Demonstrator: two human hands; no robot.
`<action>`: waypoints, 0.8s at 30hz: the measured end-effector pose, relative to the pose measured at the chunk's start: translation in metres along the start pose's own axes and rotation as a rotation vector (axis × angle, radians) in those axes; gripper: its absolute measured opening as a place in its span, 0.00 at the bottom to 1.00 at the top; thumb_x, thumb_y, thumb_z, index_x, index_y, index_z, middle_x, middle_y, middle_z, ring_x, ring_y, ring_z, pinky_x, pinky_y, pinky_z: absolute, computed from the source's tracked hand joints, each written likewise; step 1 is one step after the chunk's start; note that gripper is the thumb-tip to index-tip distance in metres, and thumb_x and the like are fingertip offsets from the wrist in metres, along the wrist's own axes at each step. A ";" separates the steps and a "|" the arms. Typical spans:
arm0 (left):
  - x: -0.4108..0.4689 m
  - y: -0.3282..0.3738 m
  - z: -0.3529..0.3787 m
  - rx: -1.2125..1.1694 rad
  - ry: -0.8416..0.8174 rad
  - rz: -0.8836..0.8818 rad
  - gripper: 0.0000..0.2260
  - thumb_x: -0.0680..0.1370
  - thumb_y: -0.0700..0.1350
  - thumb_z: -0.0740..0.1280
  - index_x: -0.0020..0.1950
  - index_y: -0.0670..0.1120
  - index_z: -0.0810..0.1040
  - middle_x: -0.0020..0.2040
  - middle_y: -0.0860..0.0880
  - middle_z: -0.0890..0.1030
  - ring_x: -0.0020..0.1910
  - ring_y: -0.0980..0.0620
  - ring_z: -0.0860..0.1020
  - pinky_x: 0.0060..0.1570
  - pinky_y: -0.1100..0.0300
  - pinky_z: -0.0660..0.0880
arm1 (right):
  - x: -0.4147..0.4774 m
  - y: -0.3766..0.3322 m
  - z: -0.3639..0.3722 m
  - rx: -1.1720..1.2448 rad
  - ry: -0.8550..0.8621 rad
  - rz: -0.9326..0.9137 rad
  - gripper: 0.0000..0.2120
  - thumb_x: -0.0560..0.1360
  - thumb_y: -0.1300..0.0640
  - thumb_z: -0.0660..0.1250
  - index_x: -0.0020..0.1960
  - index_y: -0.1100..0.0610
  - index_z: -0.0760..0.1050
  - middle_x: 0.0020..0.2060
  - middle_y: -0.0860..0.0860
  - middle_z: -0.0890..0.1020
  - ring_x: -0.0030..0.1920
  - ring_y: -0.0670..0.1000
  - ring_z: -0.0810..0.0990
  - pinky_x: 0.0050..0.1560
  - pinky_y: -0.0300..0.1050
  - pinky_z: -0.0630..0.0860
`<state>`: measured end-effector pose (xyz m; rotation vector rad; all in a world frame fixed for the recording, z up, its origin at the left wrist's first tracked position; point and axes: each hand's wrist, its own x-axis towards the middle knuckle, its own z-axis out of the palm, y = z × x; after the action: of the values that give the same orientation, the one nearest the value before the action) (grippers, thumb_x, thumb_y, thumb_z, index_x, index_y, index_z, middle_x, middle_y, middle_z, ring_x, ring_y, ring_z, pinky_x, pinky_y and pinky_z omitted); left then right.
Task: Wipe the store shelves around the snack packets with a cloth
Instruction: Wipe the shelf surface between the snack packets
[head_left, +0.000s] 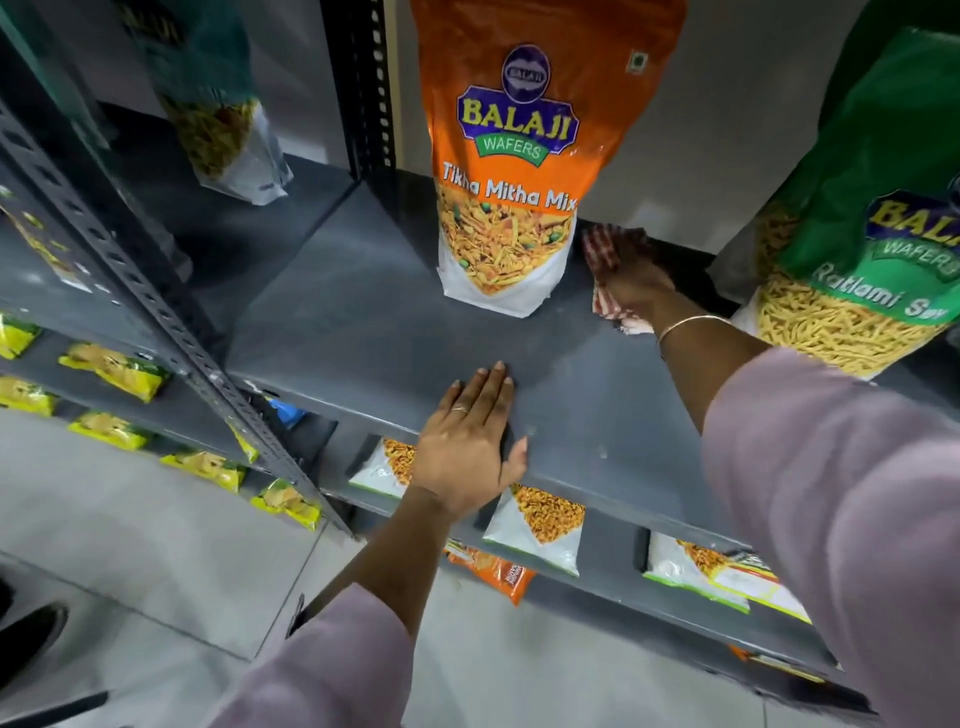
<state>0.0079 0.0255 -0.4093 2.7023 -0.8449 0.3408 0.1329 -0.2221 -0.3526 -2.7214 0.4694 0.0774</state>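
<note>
A person's right hand (636, 280) presses a red-and-white checked cloth (605, 260) flat against the grey metal shelf (363, 322), deep in the gap between an upright orange snack packet (514, 156) and a green snack packet (857, 249). The fingers lie spread over the cloth rather than closed round it, pinning it to the shelf near the back wall. The left hand (470, 441) rests open and empty, palm down, on the shelf's front edge, apparently as a brace.

The cloth sits just beside the orange packet's lower right corner; whether it touches the bag cannot be told. It lies crumpled, its long axis running roughly front to back along the line of the reaching forearm, with its far end toward the wall and its near end trailing under the wrist.

The chief risk appears to be the packets. Both stand on narrow bases, and a sideways sweep of the cloth or the forearm could nudge either one, tipping it over or toward the front edge above the lower shelves. The green packet stands close to the sleeve (831, 467), so an elbow drawn back carelessly could catch it. Cloth bunched under the palm may also skip the back corner.
</note>
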 end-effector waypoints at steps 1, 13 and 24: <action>0.000 0.000 0.000 0.003 0.010 0.002 0.27 0.74 0.54 0.54 0.61 0.37 0.77 0.62 0.40 0.77 0.60 0.43 0.77 0.63 0.53 0.62 | -0.001 0.000 0.000 -0.009 -0.010 -0.056 0.31 0.77 0.49 0.49 0.78 0.54 0.46 0.78 0.57 0.51 0.76 0.63 0.54 0.77 0.59 0.53; -0.001 0.005 -0.014 0.005 -0.106 -0.024 0.27 0.71 0.51 0.55 0.61 0.35 0.76 0.62 0.38 0.77 0.60 0.40 0.77 0.63 0.51 0.60 | -0.112 0.022 0.009 0.125 -0.179 -0.290 0.22 0.80 0.54 0.59 0.74 0.48 0.63 0.76 0.49 0.60 0.77 0.51 0.56 0.78 0.52 0.53; -0.004 0.010 -0.019 0.034 -0.157 -0.053 0.28 0.73 0.52 0.51 0.64 0.36 0.74 0.65 0.39 0.74 0.64 0.41 0.73 0.67 0.52 0.57 | -0.192 0.033 -0.068 0.279 -0.918 -0.297 0.20 0.70 0.58 0.63 0.60 0.66 0.74 0.45 0.49 0.82 0.42 0.38 0.79 0.47 0.31 0.74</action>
<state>-0.0032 0.0261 -0.3912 2.8057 -0.8134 0.1341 -0.0601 -0.2163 -0.2789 -2.1389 -0.1806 1.0267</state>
